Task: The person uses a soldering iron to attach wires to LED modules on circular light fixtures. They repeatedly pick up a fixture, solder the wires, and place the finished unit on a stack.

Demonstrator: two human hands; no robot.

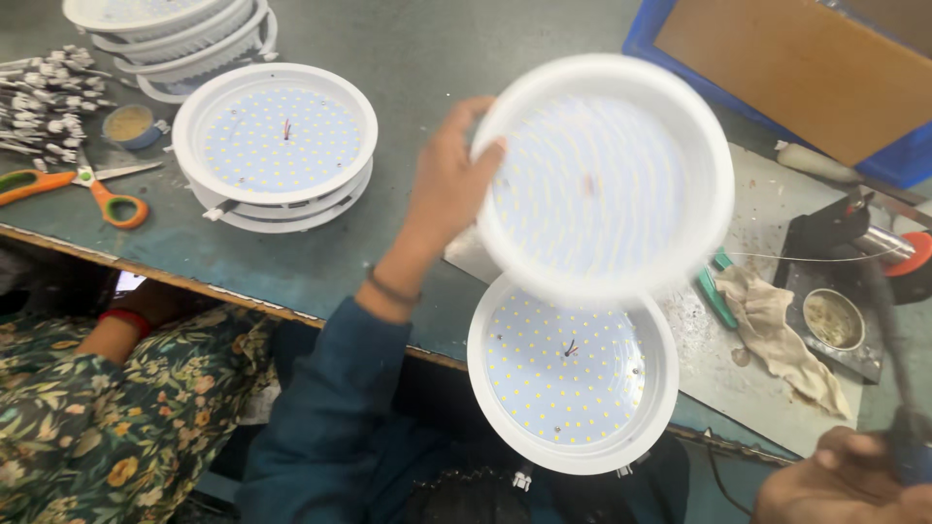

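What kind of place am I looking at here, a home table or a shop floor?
Most likely a light-fitting assembly bench in a small workshop. The left hand lifts a round white LED panel light, more are stacked on the green worktable, and a bundle of wire leads lies beside orange-handled scissors.

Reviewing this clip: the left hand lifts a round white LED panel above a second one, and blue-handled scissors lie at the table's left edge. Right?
Not quite. The head view shows the scissors have orange-and-green handles, not blue. The left hand does lift a round white LED panel above a second one.
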